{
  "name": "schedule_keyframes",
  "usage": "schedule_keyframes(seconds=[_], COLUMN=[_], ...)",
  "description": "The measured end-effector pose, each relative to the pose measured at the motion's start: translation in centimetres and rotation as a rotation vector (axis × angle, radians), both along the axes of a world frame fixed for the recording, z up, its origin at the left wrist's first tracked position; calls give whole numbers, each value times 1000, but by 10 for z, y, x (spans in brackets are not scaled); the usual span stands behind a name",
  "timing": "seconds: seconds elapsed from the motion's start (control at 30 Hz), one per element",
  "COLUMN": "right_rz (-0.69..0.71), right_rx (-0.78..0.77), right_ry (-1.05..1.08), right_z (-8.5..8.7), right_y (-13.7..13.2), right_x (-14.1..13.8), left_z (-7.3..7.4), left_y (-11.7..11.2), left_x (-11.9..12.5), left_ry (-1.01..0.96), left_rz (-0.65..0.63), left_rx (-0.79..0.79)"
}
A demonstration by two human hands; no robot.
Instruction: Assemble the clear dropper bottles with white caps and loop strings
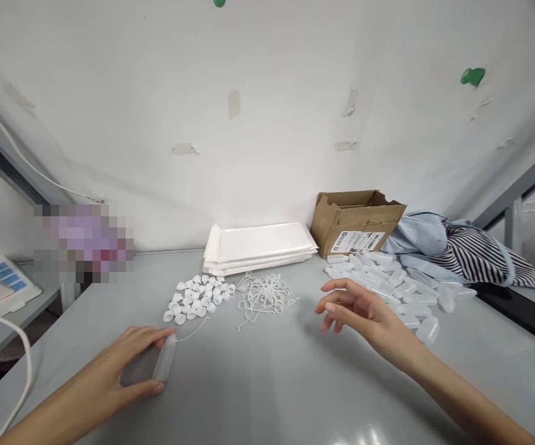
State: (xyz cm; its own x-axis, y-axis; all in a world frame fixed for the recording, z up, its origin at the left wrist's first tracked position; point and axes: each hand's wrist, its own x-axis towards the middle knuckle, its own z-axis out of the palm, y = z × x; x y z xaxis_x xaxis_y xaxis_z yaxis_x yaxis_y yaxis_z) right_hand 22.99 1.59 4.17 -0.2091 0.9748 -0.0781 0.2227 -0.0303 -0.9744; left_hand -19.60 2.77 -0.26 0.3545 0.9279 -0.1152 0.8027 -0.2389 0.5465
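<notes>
My left hand (131,357) grips a small translucent plastic bottle (164,360) lengthwise, thumb at its base and fingers by its neck. A thin white string (193,330) trails from the bottle's top towards the right. My right hand (355,309) is held over the table with its fingers apart and nothing in them, just left of a pile of clear plastic bottles (404,290). Between my hands, farther back, lie a cluster of small white caps (196,300) and a tangle of white looped strings (267,293).
A stack of white padded envelopes (262,243) lies against the wall beside an open cardboard box (358,222). Blue and striped cloth (476,253) is bunched at the back right of the grey table (258,389). A white cable (24,364) hangs at the left edge.
</notes>
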Motion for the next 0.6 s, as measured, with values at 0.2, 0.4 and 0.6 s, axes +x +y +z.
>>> schedule_keyframes(seconds=[0.2,0.4,0.6], right_rz=[70,58,111], right_rx=[181,235,207], right_ry=[-595,-879,-990], right_z=[3,0,-2], right_y=[10,24,27], right_x=[29,64,70], left_z=[-10,10,48], left_y=[-14,-8,12], left_x=[4,14,113], left_ry=[-87,3,37], left_rz=[136,123,-77], left_rx=[125,135,223])
